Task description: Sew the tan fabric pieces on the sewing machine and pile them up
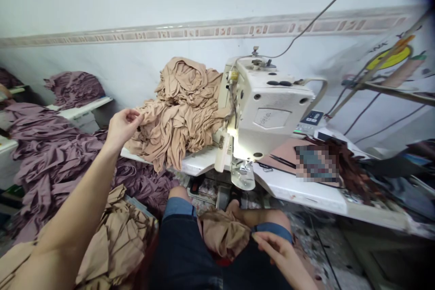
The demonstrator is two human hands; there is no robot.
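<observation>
My left hand [124, 127] reaches forward to the left edge of a heaped pile of tan cloth pieces [185, 113]. Its thumb and fingers are pinched together on the tan cloth at that edge. Low at the right, my right hand [280, 253] is held over my thigh with its fingers curled. A small dark thing shows at its fingertips, too small to name. Beside it, a crumpled brown-tan cloth [226, 233] lies between my legs. The white sewing machine [268, 108] stands ahead with its lamp lit over the needle area.
Mauve cloth [50, 149] is heaped at the left, with another mauve stack [74, 88] behind. More tan pieces [118, 240] lie beside my left leg. Black tweezers [282, 161] and dark brown cloth [356, 167] rest on the white machine table [306, 192]. A cable hangs above.
</observation>
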